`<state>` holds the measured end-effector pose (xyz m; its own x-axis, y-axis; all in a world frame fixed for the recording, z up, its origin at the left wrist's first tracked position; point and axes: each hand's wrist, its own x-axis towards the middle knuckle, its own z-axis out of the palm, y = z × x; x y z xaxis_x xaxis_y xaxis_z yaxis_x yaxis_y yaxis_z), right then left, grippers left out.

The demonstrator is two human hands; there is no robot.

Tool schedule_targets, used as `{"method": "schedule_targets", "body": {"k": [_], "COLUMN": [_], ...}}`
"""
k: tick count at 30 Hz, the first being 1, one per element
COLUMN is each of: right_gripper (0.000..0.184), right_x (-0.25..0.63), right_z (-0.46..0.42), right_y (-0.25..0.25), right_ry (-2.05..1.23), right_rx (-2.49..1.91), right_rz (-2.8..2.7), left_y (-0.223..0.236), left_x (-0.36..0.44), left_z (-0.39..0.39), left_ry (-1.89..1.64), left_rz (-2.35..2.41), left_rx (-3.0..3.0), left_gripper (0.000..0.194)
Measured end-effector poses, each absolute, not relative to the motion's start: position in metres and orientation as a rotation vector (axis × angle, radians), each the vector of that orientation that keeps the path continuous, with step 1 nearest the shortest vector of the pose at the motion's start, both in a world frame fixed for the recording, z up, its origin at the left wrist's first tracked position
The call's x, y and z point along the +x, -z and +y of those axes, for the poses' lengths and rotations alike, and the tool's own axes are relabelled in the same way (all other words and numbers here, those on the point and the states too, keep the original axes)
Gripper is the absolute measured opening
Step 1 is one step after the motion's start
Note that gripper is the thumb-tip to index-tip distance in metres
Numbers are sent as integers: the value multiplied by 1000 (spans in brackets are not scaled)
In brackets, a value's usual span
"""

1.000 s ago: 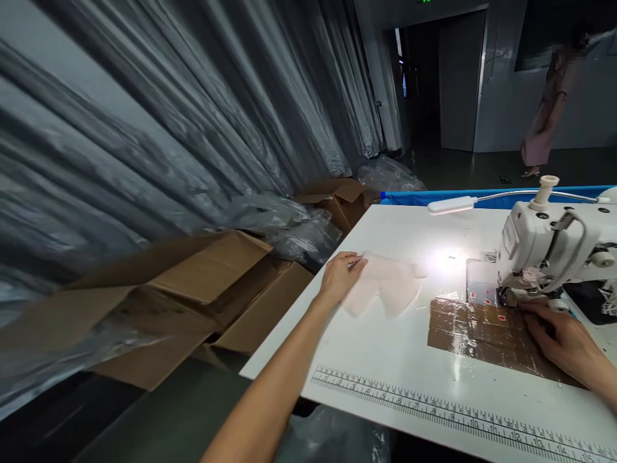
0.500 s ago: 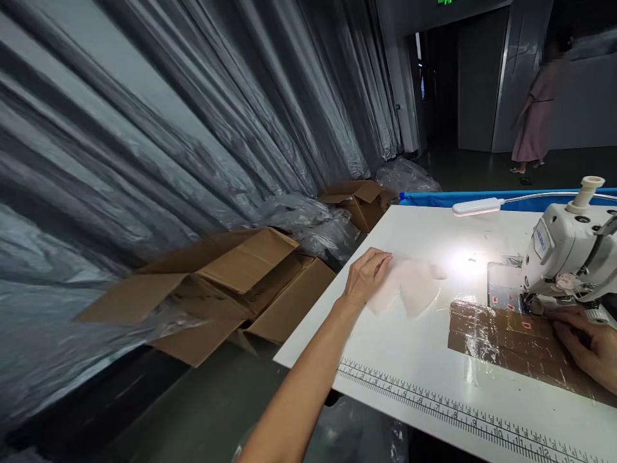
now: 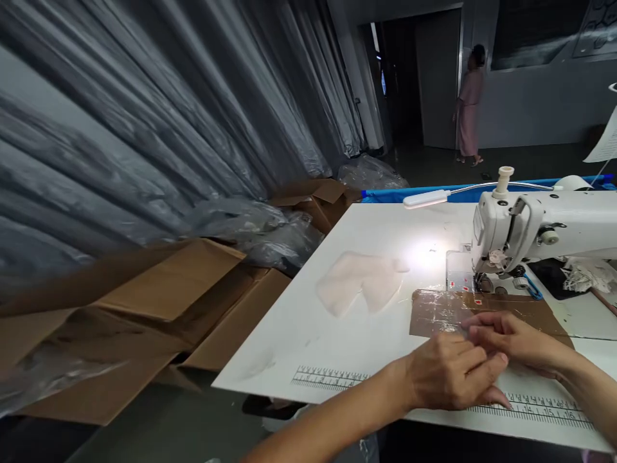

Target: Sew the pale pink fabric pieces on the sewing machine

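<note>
My left hand (image 3: 456,373) is curled over the front of the white table, its fingertips meeting those of my right hand (image 3: 511,341). Both hands look pinched together; whatever lies between their fingers is hidden, though a faint see-through patch shows beside the right fingertips. Beneath and behind them a brown taped sheet (image 3: 429,315) lies in front of the sewing machine (image 3: 499,222). To the left, a pale pink sheer fabric piece (image 3: 347,283) rests flat on the table, apart from both hands.
A lamp (image 3: 427,199) lights the white table (image 3: 284,347), which has a printed ruler (image 3: 332,378) along its front edge. Open cardboard boxes (image 3: 168,283) and clear plastic bags (image 3: 284,238) stand to the left. A person (image 3: 470,109) is in the background.
My left hand has left the pink fabric piece and come right to meet my right hand. My right hand has drawn back from the machine's needle area. The view has turned right.
</note>
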<state>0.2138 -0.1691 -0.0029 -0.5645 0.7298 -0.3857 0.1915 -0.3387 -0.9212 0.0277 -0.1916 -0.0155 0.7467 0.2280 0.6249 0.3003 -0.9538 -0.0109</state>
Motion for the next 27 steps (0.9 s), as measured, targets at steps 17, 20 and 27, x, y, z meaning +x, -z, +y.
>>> {"method": "schedule_targets", "body": {"k": [17,20,27], "right_gripper": [54,50,64], "right_x": [264,254,234], "right_z": [-136,-131,-135], "right_y": [-10,-4,11], "right_ry": [-1960,-1799,-1648], "right_rx": [-1348,-1330,-1300], "right_rz": [-1713,-1700,-1334], "left_y": [7,10,13], "left_x": [3,3,9], "left_z": [-136,-136,-135], "left_ry": [1150,1327,2110], "left_rz": [-1773,-1995,-2506], "left_rx": [-3266,-3050,-2700], "left_gripper": [21,24,36]}}
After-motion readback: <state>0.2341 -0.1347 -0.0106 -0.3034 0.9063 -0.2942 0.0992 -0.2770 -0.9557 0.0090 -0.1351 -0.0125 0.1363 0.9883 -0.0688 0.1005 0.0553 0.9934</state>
